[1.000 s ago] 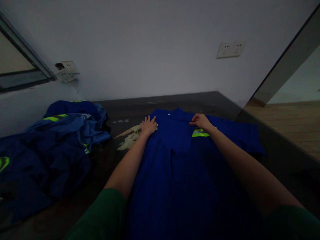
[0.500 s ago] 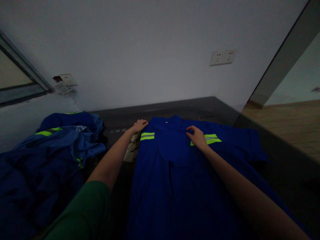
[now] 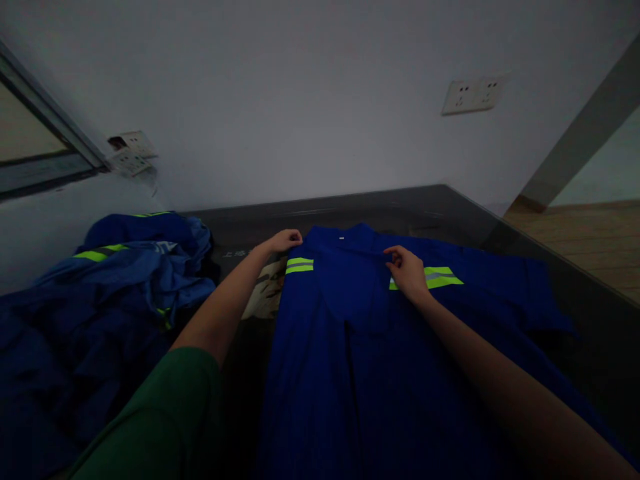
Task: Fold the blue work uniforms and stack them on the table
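Observation:
A dark blue work jacket (image 3: 345,287) lies spread over a dark table, collar toward the wall, with yellow-green reflective strips across the chest. Its lower part runs out of view at the bottom. At the shoulder edge on the left, my left hand (image 3: 287,240) has its fingers curled together on the cloth. My right hand (image 3: 407,272) is over the chest, thumb and forefinger closing on a fold of cloth below the collar. A sleeve (image 3: 540,287) stretches out to the right. Between my left forearm and the jacket, a pale patterned patch (image 3: 263,293) shows.
Several crumpled blue garments (image 3: 125,280) with reflective strips are heaped on the left. The dark table (image 3: 430,203) meets a white wall (image 3: 300,100) with power sockets (image 3: 473,95) on it. Wooden flooring (image 3: 590,230) shows beyond the table's right side.
My left fingers have curled in at the shoulder edge, where they lay flatter before. My right hand stays at the same chest fold. The view has shifted slightly.

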Action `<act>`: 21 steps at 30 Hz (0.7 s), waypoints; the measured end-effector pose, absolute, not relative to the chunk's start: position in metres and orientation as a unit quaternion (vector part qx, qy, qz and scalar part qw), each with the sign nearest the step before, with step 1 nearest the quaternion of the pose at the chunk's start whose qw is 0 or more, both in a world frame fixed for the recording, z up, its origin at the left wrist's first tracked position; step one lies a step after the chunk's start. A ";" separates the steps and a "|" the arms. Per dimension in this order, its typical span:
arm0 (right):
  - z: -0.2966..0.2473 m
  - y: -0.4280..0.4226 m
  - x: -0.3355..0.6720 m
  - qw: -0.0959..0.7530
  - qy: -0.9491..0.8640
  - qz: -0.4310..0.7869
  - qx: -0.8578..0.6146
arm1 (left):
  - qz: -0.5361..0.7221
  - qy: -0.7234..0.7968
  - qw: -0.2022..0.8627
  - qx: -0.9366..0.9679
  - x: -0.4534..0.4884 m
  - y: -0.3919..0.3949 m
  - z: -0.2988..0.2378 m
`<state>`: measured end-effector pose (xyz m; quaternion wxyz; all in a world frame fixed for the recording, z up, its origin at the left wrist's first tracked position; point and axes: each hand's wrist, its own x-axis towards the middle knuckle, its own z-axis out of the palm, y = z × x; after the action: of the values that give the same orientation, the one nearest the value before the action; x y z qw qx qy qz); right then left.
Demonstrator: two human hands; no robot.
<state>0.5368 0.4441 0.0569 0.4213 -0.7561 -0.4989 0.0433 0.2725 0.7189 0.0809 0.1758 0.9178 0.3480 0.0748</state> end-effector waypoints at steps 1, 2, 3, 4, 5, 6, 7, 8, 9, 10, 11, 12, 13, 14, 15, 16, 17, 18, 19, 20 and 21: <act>0.057 0.444 0.536 0.424 -0.504 0.035 -0.752 | 0.086 0.359 0.158 0.916 0.273 0.715 0.080; 0.058 0.443 0.536 0.427 -0.509 0.027 -0.747 | 0.100 0.371 0.139 0.913 0.275 0.708 0.080; 0.058 0.443 0.535 0.430 -0.513 0.021 -0.742 | 0.120 0.384 0.116 0.908 0.276 0.700 0.079; 0.058 0.443 0.535 0.434 -0.516 0.017 -0.738 | 0.143 0.394 0.087 0.904 0.279 0.690 0.079; 0.059 0.443 0.534 0.436 -0.516 0.018 -0.737 | 0.164 0.399 0.057 0.900 0.281 0.678 0.078; 0.059 0.444 0.534 0.438 -0.514 0.020 -0.738 | 0.180 0.397 0.029 0.900 0.285 0.665 0.076; 0.059 0.444 0.533 0.437 -0.512 0.024 -0.740 | 0.186 0.391 0.007 0.902 0.289 0.650 0.073; 0.059 0.445 0.533 0.433 -0.511 0.027 -0.742 | 0.180 0.388 -0.006 0.904 0.293 0.637 0.069; 0.059 0.445 0.533 0.427 -0.514 0.028 -0.744 | 0.165 0.392 -0.007 0.905 0.297 0.623 0.065; 0.060 0.446 0.532 0.419 -0.519 0.030 -0.745 | 0.144 0.403 0.003 0.904 0.300 0.612 0.060; 0.060 0.446 0.532 0.412 -0.525 0.031 -0.744 | 0.124 0.421 0.015 0.898 0.303 0.603 0.055; 0.060 0.446 0.533 0.405 -0.531 0.034 -0.744 | 0.107 0.440 0.027 0.891 0.305 0.596 0.051; 0.060 0.446 0.533 0.399 -0.535 0.038 -0.743 | 0.095 0.455 0.039 0.884 0.307 0.591 0.048; 0.061 0.445 0.532 0.394 -0.537 0.043 -0.745 | 0.088 0.465 0.049 0.879 0.308 0.588 0.047; 0.062 0.444 0.532 0.386 -0.537 0.047 -0.748 | 0.083 0.471 0.059 0.876 0.308 0.586 0.047; 0.063 0.442 0.531 0.376 -0.539 0.048 -0.752 | 0.081 0.474 0.070 0.874 0.309 0.584 0.048; 0.065 0.440 0.529 0.362 -0.543 0.044 -0.756 | 0.088 0.477 0.078 0.871 0.308 0.582 0.051; 0.068 0.437 0.527 0.345 -0.549 0.033 -0.761 | 0.110 0.477 0.078 0.868 0.308 0.579 0.056; 0.072 0.433 0.525 0.328 -0.557 0.014 -0.763 | 0.146 0.473 0.071 0.866 0.306 0.575 0.061; 0.077 0.429 0.521 0.314 -0.566 -0.009 -0.762 | 0.193 0.463 0.060 0.863 0.304 0.569 0.067; 0.083 0.425 0.517 0.305 -0.576 -0.032 -0.758 | 0.241 0.445 0.050 0.861 0.301 0.562 0.073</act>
<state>0.5167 0.4250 0.0829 0.3047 -0.7583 -0.5755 -0.0318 0.3007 0.5617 0.0732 0.0503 0.8613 0.4447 0.2407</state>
